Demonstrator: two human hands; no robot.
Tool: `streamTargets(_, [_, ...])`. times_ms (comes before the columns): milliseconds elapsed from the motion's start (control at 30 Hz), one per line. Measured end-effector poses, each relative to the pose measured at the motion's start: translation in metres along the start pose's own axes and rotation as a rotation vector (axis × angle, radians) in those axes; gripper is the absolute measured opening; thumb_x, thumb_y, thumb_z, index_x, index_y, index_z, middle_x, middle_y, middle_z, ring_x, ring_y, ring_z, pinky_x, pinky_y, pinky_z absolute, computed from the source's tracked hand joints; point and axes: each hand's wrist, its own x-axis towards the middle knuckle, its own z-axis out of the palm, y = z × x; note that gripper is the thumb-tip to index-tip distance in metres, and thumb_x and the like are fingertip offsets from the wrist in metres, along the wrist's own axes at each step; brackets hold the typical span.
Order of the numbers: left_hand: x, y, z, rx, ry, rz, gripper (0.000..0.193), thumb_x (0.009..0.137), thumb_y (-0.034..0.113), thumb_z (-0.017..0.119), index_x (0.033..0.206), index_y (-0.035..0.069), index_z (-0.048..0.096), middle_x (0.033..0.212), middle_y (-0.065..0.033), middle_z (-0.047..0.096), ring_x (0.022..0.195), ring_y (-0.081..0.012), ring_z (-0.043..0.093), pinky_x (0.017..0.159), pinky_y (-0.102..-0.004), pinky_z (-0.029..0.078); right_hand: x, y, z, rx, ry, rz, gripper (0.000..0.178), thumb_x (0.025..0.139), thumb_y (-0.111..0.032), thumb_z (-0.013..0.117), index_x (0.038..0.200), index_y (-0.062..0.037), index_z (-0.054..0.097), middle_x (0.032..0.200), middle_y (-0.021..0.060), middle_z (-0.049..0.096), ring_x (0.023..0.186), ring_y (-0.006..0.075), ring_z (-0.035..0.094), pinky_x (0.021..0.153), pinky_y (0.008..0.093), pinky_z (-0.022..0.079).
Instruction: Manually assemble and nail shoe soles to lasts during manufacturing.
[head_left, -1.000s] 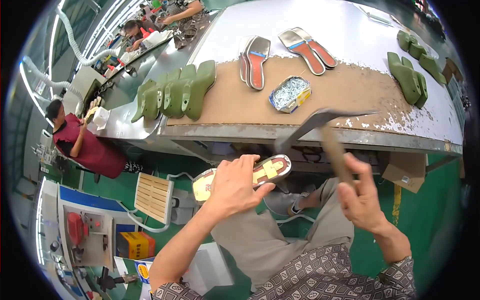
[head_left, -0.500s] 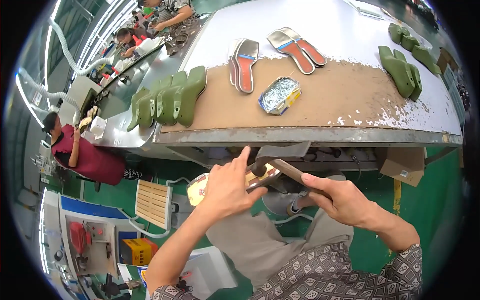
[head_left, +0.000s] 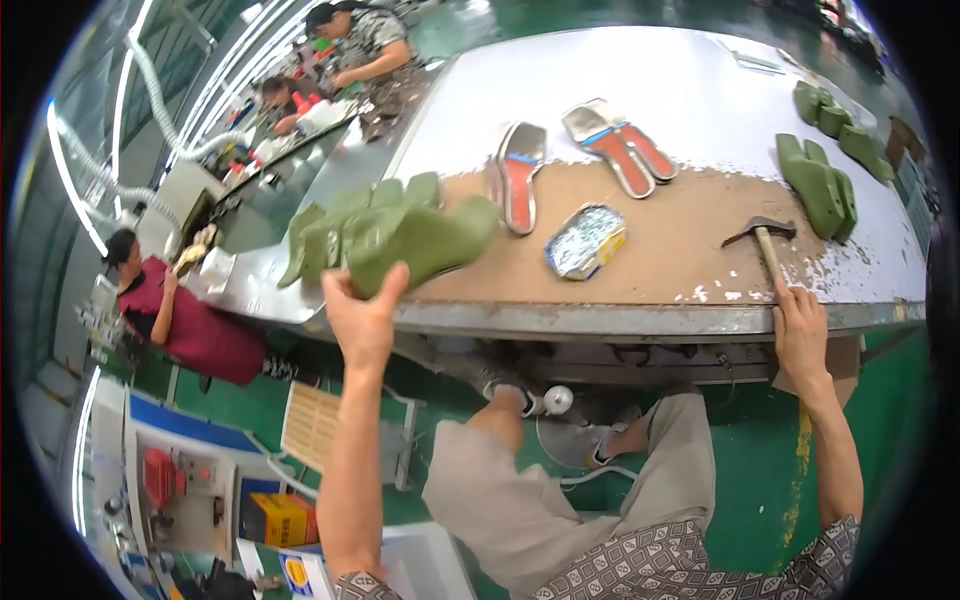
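Note:
My left hand is closed on a green shoe last at the table's left front edge. The last is tilted, its toe pointing right, and overlaps a row of similar green shoe lasts behind it. At the right front edge, my right hand has its fingers over the handle end of a hammer. The hammer's dark metal head lies on the table. Between my hands stands an open box of small silvery nails. Behind it lie red-and-silver insoles and another insole pair.
More green lasts stand at the table's right. The table has a metal front edge and a worn brown surface with white flakes. People work at a bench on the left; one wears a maroon apron. A slatted wooden seat stands below left.
My right hand has moved right and laid the hammer on the table. My left hand has left my lap and is now on a green last; the yellow-faced piece there is out of sight.

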Motion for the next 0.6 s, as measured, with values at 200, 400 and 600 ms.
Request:
streamTargets(200, [-0.027, -0.063, 0.032, 0.419, 0.156, -0.091, 0.049, 0.072, 0.036, 0.079, 0.090, 0.000, 0.051, 0.074, -0.0217, 0.063, 0.075, -0.0408, 0.063, 0.070, -0.0467, 0.048, 0.052, -0.040, 0.000, 0.274, 0.018, 0.033, 0.033, 0.080, -0.009, 0.066, 0.111, -0.0017, 0.060, 0.108, 0.0181, 0.058, 0.101, 0.0346, 0.056, 0.086, 0.0438, 0.045])
streamTargets(400, [-0.017, -0.050, 0.066, 0.524, 0.155, 0.123, 0.055, 0.080, 0.021, 0.072, 0.123, -0.002, 0.047, 0.119, -0.0238, 0.054, 0.115, -0.0395, 0.050, 0.096, -0.0423, 0.039, 0.181, -0.101, 0.072, 0.529, -0.257, 0.272, 0.040, 0.088, -0.033, 0.059, 0.110, 0.0000, 0.062, 0.103, 0.0227, 0.065, 0.098, 0.0366, 0.062, 0.084, 0.0444, 0.048])
streamTargets(600, [-0.070, 0.060, 0.083, -0.051, -0.225, 0.020, 0.062, 0.088, 0.010, 0.062, 0.141, 0.000, 0.031, 0.135, -0.0181, 0.047, 0.122, -0.0269, 0.048, 0.102, -0.0397, 0.036, 0.232, -0.102, 0.131, 0.800, -0.320, 0.463, 0.040, 0.093, -0.035, 0.055, 0.092, 0.0041, 0.063, 0.078, 0.0174, 0.065, 0.061, 0.0267, 0.063, 0.057, 0.0379, 0.053])
